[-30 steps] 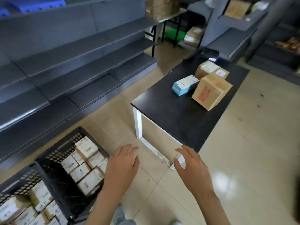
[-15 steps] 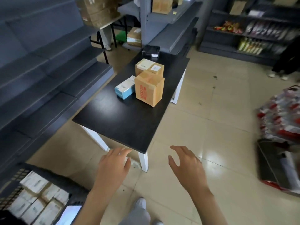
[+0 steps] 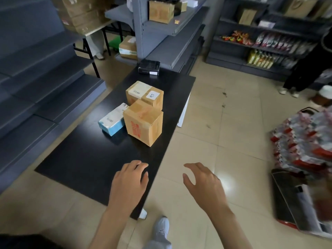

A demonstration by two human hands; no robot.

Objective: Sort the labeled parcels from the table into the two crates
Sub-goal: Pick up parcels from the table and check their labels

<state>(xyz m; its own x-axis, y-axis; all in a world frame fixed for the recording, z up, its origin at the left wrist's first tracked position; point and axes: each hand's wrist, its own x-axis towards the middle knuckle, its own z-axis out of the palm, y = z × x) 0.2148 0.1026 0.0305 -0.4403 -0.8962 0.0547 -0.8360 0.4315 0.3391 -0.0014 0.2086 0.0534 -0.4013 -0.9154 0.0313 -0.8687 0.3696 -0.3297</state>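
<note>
Table: a long black table is seen running away from the viewer; four parcels are left on it, so sorting is judged unfinished. No crate is visible.
Tall carton: a brown carton with red print stands nearest, close to the table's right edge, touching or nearly touching its neighbours.
Labelled carton: a second brown carton with white labels on top is set just behind the tall one.
Blue box: a blue-and-white box lies flat just left of the tall carton.
Black parcel: a dark wrapped parcel sits at the far end, well apart from the cluster.
Risk: if the tall carton is pulled carelessly, the blue box may be dragged along, or the carton tipped off the near right edge; a label may be misread if it faces away.
Left hand: the left hand is held palm down over the table's near corner, fingers relaxed, nothing grasped.
Right hand: the right hand hovers beyond the table edge above the floor, fingers loosely spread, thumb apart, empty.
</note>
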